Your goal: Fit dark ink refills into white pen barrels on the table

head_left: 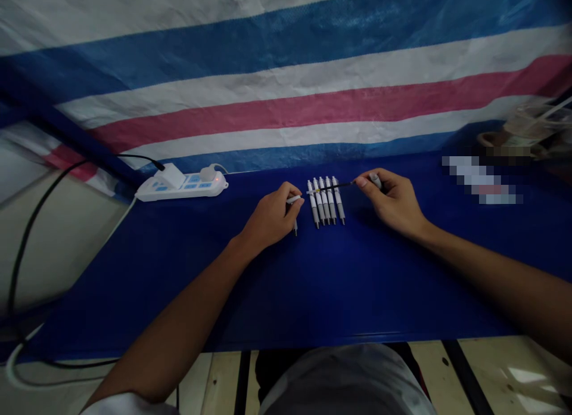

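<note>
In the head view, my left hand [277,215] is closed with a white pen barrel [294,199] pinched between thumb and fingertips. Just below those fingers the dark tip of a pen [295,227] shows; the rest of it is hidden. My right hand [393,200] is closed on a thin dark pen refill [342,185], whose pale end points left towards the barrel, apart from it. A grey pen part [375,180] also sticks up from the right fingers. Between my hands, several white-and-grey click pens [326,209] lie side by side, tips towards me, with the refill passing above them.
A white power strip [187,187] with plugs in it lies at the back left of the blue table [313,290]. Black cable [22,242] hangs at the left. A striped tarp [286,114] rises behind. A plastic cup [531,126] stands at the far right.
</note>
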A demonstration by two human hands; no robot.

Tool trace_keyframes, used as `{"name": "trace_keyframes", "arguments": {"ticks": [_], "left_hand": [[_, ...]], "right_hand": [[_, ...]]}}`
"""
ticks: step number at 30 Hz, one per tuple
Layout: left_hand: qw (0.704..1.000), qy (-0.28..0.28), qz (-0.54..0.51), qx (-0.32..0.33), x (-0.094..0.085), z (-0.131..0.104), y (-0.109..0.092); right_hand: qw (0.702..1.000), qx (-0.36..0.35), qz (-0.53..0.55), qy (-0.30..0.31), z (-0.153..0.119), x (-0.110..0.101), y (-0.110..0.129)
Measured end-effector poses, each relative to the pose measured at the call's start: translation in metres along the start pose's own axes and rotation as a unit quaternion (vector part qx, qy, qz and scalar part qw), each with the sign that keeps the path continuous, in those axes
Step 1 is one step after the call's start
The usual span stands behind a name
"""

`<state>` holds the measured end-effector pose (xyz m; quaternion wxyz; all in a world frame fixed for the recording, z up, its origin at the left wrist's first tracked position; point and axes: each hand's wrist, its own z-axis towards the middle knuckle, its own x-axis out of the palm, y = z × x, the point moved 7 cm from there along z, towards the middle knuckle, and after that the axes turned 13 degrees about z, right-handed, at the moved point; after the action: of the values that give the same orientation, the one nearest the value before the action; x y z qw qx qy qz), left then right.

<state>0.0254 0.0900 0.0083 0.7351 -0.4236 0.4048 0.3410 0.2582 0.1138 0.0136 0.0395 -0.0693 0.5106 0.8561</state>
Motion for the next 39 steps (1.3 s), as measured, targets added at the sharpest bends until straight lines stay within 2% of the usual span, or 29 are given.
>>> {"name": "trace_keyframes", "arguments": {"ticks": [13,18,21,24,29,33,39], "left_hand": [[0.999,0.015,-0.025,0.033,0.002,-0.005,-0.019],[0.996,0.014,-0.02,0.081,0.006,-0.009,-0.031],[0.994,0.02,0.023,0.102,0.008,-0.011,-0.035],[0.993,0.023,0.072,0.088,0.007,-0.009,-0.033],[0.991,0.037,0.116,0.06,0.004,-0.005,-0.028],[0.986,0.055,0.128,0.088,0.007,-0.007,-0.031],[0.986,0.05,0.102,0.121,0.011,-0.011,-0.038]], "right_hand": [[0.999,0.006,-0.004,0.048,-0.008,0.012,0.009],[0.992,0.029,-0.004,0.122,-0.018,0.027,0.01],[0.985,0.04,-0.003,0.166,-0.023,0.033,0.009],[0.984,0.015,-0.007,0.178,-0.021,0.031,0.013],[0.988,-0.025,-0.03,0.152,-0.014,0.021,0.017],[0.979,-0.052,-0.043,0.19,-0.016,0.026,0.019],[0.963,-0.08,-0.049,0.251,-0.021,0.034,0.02]]}}
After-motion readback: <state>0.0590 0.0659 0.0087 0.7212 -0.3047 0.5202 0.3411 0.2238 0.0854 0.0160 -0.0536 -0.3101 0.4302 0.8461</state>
